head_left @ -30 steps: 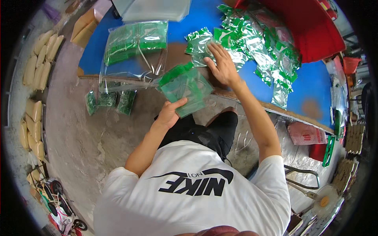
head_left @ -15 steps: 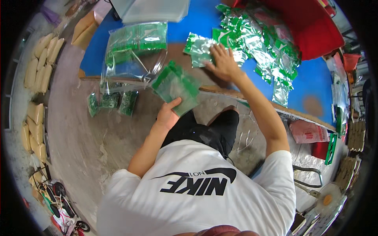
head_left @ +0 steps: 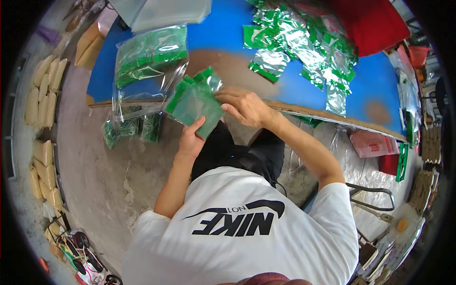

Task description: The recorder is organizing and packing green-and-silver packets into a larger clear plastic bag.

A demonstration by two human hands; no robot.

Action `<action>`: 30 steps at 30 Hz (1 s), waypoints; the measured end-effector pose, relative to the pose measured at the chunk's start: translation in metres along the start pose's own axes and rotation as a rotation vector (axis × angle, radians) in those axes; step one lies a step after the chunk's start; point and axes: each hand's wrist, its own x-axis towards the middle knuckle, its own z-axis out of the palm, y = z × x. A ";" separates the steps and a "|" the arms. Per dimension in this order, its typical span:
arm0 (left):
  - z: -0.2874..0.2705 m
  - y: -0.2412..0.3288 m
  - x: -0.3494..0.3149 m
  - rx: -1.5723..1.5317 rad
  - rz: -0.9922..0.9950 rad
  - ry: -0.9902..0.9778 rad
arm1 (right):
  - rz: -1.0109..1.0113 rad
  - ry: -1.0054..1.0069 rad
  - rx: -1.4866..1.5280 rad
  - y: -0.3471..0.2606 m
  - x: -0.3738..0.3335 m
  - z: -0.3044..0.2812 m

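So, on the left, three dark green packs (head_left: 130, 127) sit below the edge of the blue surface (head_left: 375, 90). Above them, a big clear bag (head_left: 148, 91) already has green packets in it. Next, the left hand (head_left: 191, 141) grips a stack of green packets (head_left: 194, 105), a bit fanned out, near the surface's edge. The right hand (head_left: 242, 107) has bent fingers at the stack's right side; I can't tell if they pinch one. Farther right, lots of loose packets (head_left: 304, 42) lie in a messy heap, not stacked yet.

Left hand (head_left: 191, 138) grips a stack of green-and-clear packets (head_left: 195, 108), right hand (head_left: 246, 107) at its edge, a glinting packet heap (head_left: 304, 42) beyond on the blue table (head_left: 221, 31)!
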 end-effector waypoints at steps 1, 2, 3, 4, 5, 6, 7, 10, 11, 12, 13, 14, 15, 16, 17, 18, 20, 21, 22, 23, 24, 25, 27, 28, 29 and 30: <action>-0.002 -0.002 -0.003 0.016 -0.033 0.017 | 0.006 0.001 -0.003 0.000 -0.002 -0.007; -0.001 -0.004 -0.005 0.017 -0.036 0.014 | 0.087 0.136 -0.016 0.005 -0.003 -0.015; -0.001 -0.006 -0.006 0.000 -0.057 -0.004 | 0.167 0.270 -0.029 0.013 -0.004 -0.026; 0.001 -0.008 -0.005 -0.017 -0.082 -0.027 | 0.285 0.394 -0.099 0.026 -0.004 -0.046; -0.001 -0.013 -0.004 -0.014 -0.088 -0.039 | 0.429 0.410 -0.433 0.052 -0.015 -0.054; -0.006 -0.019 -0.003 -0.021 -0.122 -0.065 | 0.425 0.394 -0.581 0.065 -0.029 -0.045; -0.009 -0.022 -0.002 -0.028 -0.155 -0.090 | 0.421 0.375 -0.728 0.074 -0.037 -0.040; -0.003 -0.022 -0.018 -0.029 -0.235 -0.090 | 0.187 0.099 -0.547 0.031 -0.012 -0.038; 0.001 -0.024 -0.020 -0.065 -0.276 -0.117 | 0.194 0.101 -0.551 0.029 -0.009 -0.042; 0.005 -0.025 -0.021 -0.092 -0.287 -0.120 | 0.262 0.063 -0.424 0.031 -0.004 -0.046; 0.007 -0.028 -0.017 -0.088 -0.284 -0.123 | 0.322 0.027 -0.296 0.033 0.001 -0.049; 0.006 -0.032 -0.011 -0.104 -0.262 -0.099 | 0.318 0.105 -0.307 0.036 0.002 -0.043; 0.006 -0.037 -0.007 -0.119 -0.236 -0.074 | 0.307 0.111 -0.308 0.033 0.003 -0.036; 0.005 -0.040 -0.003 -0.112 -0.216 -0.077 | 0.320 0.012 -0.073 0.028 0.007 -0.027; 0.005 -0.044 0.001 -0.132 -0.179 -0.022 | 0.326 -0.089 0.157 0.022 0.014 -0.023; 0.003 -0.044 0.004 -0.152 -0.138 0.031 | 0.429 -0.103 0.172 0.017 0.023 -0.021; 0.006 -0.042 0.010 -0.164 -0.139 -0.027 | 0.438 0.234 -0.006 0.053 0.045 -0.024; 0.008 -0.041 0.011 -0.190 -0.156 -0.064 | 0.458 0.551 -0.173 0.079 0.054 -0.029; 0.015 -0.039 0.010 -0.200 -0.160 -0.064 | 0.439 0.676 -0.490 0.101 0.058 -0.041; 0.016 -0.036 0.007 -0.179 -0.164 -0.078 | 0.590 0.523 -0.640 0.114 0.058 -0.043; 0.015 -0.035 0.004 -0.176 -0.173 -0.026 | 0.521 0.411 -0.716 0.121 0.047 -0.036; 0.010 -0.032 0.000 -0.177 -0.174 0.033 | 0.445 0.291 -0.786 0.122 0.041 -0.027; -0.007 -0.023 -0.009 -0.147 -0.144 0.055 | 0.278 0.216 -0.445 0.091 0.034 -0.012; -0.016 -0.016 -0.016 -0.038 -0.060 0.037 | 0.181 0.188 -0.363 0.063 0.026 -0.011; -0.023 -0.012 -0.021 0.070 0.017 0.020 | 0.092 0.158 -0.282 0.038 0.015 -0.015; -0.027 -0.007 -0.022 0.064 0.001 0.028 | 0.107 0.148 -0.277 0.025 -0.002 -0.015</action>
